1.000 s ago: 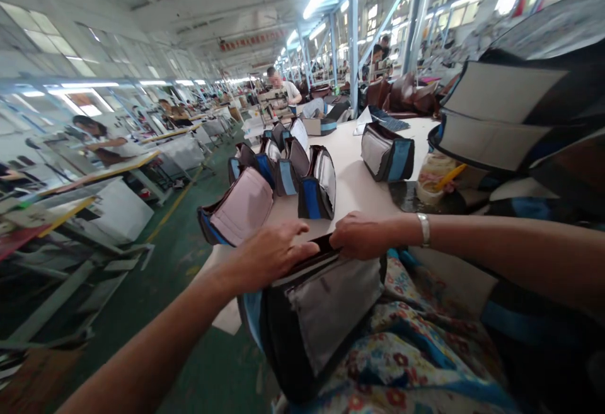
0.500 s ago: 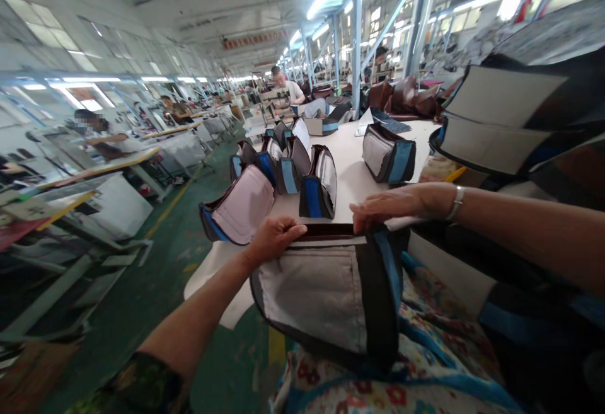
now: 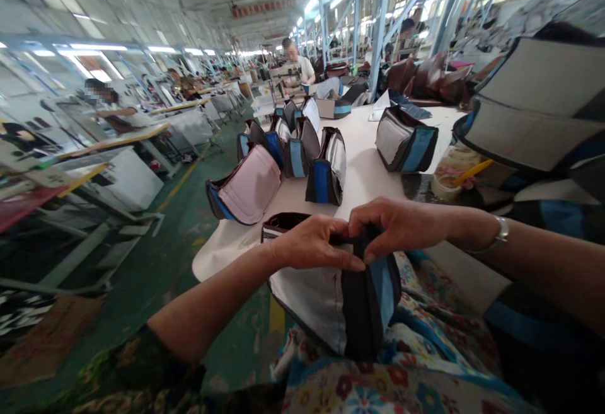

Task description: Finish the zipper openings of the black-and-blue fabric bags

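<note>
A bag piece (image 3: 314, 304) with a pale grey panel, black edging and a light-blue side strip rests against my lap, its dark inside showing at the top. My left hand (image 3: 314, 241) pinches its top edge near the right corner, thumb in front. Close beside it, my right hand (image 3: 390, 228) grips the same corner at the black and blue side, thumb pressed on the outside. The fingertips of both hands almost meet. Part of the corner is hidden under the fingers.
Several similar bag pieces (image 3: 302, 146) stand on the pale table (image 3: 362, 181), and one more (image 3: 406, 140) sits farther right. A tub (image 3: 447, 187) with a yellow-handled tool is at the right, below stacked bag pieces (image 3: 534, 99). Beyond the table, a person (image 3: 302, 70) sits working.
My left hand has slid right along the top edge to the corner. The right hand has come down from a flatter pose and now pinches there. The view has shifted slightly.
</note>
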Motion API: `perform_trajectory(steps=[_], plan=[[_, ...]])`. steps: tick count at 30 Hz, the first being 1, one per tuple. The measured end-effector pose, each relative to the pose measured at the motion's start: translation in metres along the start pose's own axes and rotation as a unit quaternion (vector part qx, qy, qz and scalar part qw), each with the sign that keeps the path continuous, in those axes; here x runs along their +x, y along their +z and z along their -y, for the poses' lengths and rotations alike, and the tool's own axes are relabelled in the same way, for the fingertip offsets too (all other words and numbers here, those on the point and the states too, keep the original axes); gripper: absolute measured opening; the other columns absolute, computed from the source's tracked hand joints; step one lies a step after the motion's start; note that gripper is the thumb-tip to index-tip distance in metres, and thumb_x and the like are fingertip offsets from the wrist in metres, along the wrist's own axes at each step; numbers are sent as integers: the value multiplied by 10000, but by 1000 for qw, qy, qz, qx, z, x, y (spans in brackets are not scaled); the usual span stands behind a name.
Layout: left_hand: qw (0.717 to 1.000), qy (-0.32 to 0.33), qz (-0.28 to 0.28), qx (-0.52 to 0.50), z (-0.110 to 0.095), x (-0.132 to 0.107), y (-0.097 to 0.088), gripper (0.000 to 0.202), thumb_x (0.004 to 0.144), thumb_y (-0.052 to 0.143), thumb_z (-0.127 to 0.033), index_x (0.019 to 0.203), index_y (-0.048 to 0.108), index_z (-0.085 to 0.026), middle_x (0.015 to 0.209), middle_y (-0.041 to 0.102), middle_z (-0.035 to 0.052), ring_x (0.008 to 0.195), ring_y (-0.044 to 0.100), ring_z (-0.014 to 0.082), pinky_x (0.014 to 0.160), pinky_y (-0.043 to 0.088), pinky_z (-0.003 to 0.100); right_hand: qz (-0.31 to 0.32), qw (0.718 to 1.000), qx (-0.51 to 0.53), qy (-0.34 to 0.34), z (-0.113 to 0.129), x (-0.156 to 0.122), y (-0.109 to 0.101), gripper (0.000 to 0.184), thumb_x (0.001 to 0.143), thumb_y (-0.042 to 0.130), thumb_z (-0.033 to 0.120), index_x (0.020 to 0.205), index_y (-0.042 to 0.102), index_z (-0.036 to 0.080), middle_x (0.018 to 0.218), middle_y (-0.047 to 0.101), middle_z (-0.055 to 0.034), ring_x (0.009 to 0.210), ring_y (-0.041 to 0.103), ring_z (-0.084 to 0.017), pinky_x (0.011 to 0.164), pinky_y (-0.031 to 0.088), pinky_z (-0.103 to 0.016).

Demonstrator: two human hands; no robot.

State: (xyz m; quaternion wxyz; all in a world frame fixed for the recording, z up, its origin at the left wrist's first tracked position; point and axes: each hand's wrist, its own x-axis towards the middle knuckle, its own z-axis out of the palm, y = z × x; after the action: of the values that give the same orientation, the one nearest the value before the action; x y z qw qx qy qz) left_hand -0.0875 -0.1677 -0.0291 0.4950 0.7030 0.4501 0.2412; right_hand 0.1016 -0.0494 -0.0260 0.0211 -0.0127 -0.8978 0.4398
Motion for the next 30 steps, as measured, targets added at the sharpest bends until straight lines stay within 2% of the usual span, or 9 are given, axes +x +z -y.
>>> perform_trajectory(steps=[5, 9, 13, 18, 22, 26, 30], plan=[[997, -42, -56, -27, 5, -4, 6, 352, 731, 760, -439, 791, 652, -110, 695, 488, -30, 633, 408, 93, 573, 307, 229, -28, 997, 61, 23, -5, -5, 3, 443, 716, 804, 415, 967, 563, 141, 795, 557, 25, 665, 489, -91, 560, 395, -186], [990, -79, -72, -88, 9, -7, 12, 239, 755, 717, -345, 815, 652, -124, 664, 495, -38, 580, 379, 76, 534, 271, 217, -54, 998, -24, 22, -9, -16, 10, 482, 746, 769, 492, 1032, 585, 150, 855, 592, -6, 728, 513, -121, 613, 395, -217], [988, -70, -73, -113, 6, -8, 15, 186, 721, 708, -289, 798, 660, -127, 668, 520, -35, 584, 400, 77, 543, 286, 214, -107, 992, -64, -12, -6, -16, 19, 433, 766, 745, 519, 956, 631, 146, 861, 607, -22, 771, 514, -138, 683, 384, -244], [989, -65, -92, -93, 6, -9, 18, 154, 708, 690, -254, 786, 669, -123, 668, 529, -29, 592, 410, 85, 546, 299, 216, -111, 994, 22, -1, -6, -11, 27, 360, 809, 715, 469, 866, 611, 129, 750, 560, 6, 676, 458, -107, 599, 345, -228], [988, -76, -92, -98, 8, -11, 20, 177, 726, 691, -278, 800, 658, -121, 673, 529, -27, 590, 406, 83, 541, 295, 214, -104, 991, 86, 14, -8, -11, 33, 251, 828, 698, 362, 837, 608, 127, 697, 518, 29, 631, 417, -90, 563, 316, -218], [993, -65, -91, -26, 2, -12, 19, 254, 793, 674, -371, 780, 641, -120, 653, 468, -41, 591, 379, 80, 528, 267, 214, -141, 984, 112, 13, -7, -11, 41, 178, 821, 680, 284, 786, 593, 133, 682, 501, 32, 637, 416, -92, 571, 326, -213], [994, -39, -96, 42, 0, -11, 19, 173, 836, 606, -254, 822, 685, -100, 689, 526, -21, 632, 447, 94, 572, 324, 226, -184, 976, 108, 42, -7, -11, 49, 124, 804, 670, 234, 774, 593, 142, 684, 512, 25, 633, 434, -99, 562, 339, -215]])
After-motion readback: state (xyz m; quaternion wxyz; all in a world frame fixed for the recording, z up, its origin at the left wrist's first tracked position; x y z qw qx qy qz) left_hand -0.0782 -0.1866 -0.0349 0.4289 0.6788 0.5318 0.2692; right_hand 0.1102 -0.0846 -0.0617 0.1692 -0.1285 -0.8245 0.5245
